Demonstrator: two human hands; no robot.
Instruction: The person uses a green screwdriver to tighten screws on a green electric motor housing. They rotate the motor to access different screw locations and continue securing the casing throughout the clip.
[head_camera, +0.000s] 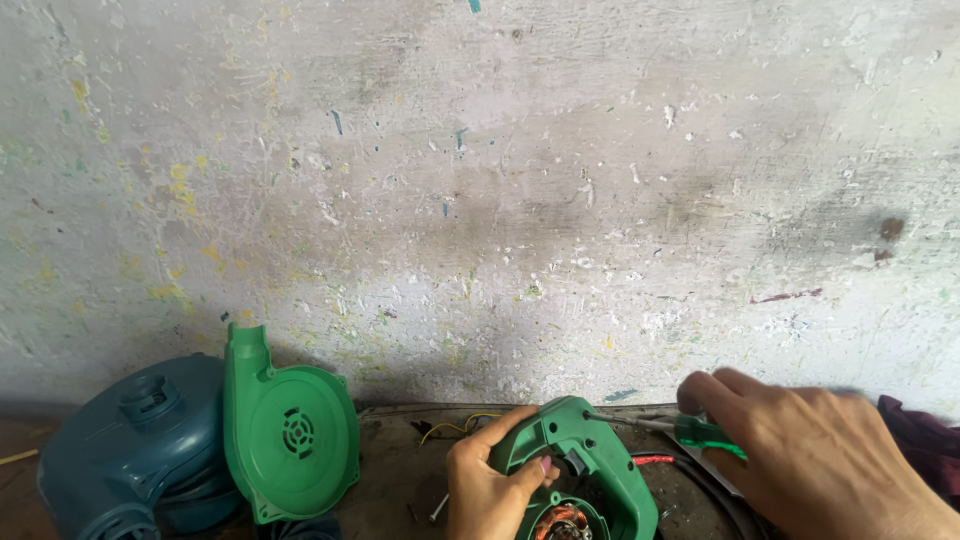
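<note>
At lower centre, left hand (490, 485) grips the green blower housing (590, 465); right hand (810, 450) pinches a green-handled screwdriver (690, 430) (shaft pointing left toward housing).

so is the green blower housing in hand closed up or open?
Open. The green housing under the left hand shows bare copper motor windings, and a separate green cover half leans against the wall.

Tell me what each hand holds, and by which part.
Left hand grips the green tool housing at its handle end. Right hand holds a screwdriver by its green handle.
</note>
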